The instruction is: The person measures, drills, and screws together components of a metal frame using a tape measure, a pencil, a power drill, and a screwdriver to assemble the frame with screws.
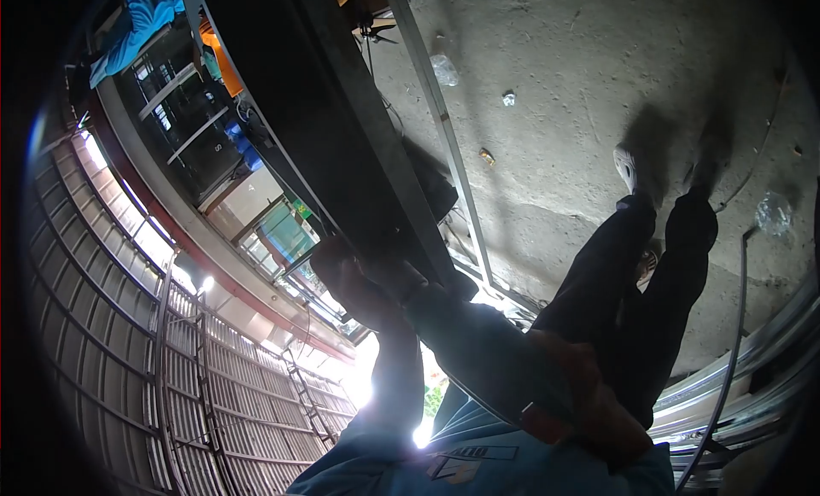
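Observation:
A teal power tool (487, 347) lies diagonally across the lower middle, its head end against a long dark metal beam (333, 112). My right hand (589, 389) is closed around the tool's rear part, beside a red piece (544, 423). In shadow at the other end, my left hand (342, 278) is closed at the tool's head, close to the beam's lower end. Its finger details are dark, and the tool's working tip is hidden.
A thin metal bar (440, 116) runs along the concrete floor (547, 112), with plastic scraps about. Metal lengths (735, 385) and a cable lie at lower right. A person in blue (145, 26) is at upper left.

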Demonstrator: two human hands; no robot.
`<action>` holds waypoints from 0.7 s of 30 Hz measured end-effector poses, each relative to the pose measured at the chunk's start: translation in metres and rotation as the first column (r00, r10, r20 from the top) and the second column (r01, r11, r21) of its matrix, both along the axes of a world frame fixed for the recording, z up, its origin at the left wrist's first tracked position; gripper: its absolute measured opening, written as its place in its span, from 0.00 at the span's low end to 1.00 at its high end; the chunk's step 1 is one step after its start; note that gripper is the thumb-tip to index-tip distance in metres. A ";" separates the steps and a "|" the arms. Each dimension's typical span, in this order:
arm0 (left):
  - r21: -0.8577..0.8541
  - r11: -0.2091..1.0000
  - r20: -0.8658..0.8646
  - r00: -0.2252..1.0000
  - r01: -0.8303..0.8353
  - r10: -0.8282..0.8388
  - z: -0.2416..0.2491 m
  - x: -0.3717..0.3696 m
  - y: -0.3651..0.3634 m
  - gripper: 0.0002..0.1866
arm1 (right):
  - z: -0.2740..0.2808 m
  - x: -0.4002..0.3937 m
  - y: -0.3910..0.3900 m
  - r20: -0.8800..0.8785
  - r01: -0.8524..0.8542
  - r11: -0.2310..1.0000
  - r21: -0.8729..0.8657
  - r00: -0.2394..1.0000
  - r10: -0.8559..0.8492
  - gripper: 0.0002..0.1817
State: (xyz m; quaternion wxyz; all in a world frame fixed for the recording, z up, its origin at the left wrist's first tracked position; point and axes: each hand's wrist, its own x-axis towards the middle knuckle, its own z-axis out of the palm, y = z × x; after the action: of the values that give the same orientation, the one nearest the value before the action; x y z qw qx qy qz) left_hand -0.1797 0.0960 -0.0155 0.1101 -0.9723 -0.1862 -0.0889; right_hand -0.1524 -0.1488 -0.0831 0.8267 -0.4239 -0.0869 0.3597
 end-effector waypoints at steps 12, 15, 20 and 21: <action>-0.236 0.931 0.057 0.953 -0.277 0.298 0.006 -0.014 0.012 0.18 | 0.003 -0.026 -0.012 0.074 0.063 0.996 -0.066 0.996 -0.058 0.38; -0.349 0.895 0.081 0.943 -0.276 0.323 0.005 -0.013 0.014 0.17 | 0.013 0.011 -0.005 0.021 0.021 0.997 -0.070 1.000 -0.020 0.40; -0.048 0.999 -0.028 0.999 -0.017 0.016 0.005 -0.017 0.020 0.17 | 0.005 -0.014 -0.008 -0.124 -0.039 0.999 0.037 0.991 0.043 0.39; -0.052 0.999 -0.024 1.000 -0.016 0.015 0.006 -0.015 0.016 0.17 | 0.005 -0.007 -0.005 -0.086 -0.063 0.998 -0.005 0.994 0.062 0.39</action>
State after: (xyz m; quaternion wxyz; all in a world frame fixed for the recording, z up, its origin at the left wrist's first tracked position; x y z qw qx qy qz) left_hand -0.1949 0.1124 -0.0099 0.0877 -0.9743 -0.1948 -0.0716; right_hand -0.1597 -0.1535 -0.0782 0.8165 -0.4081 -0.0631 0.4036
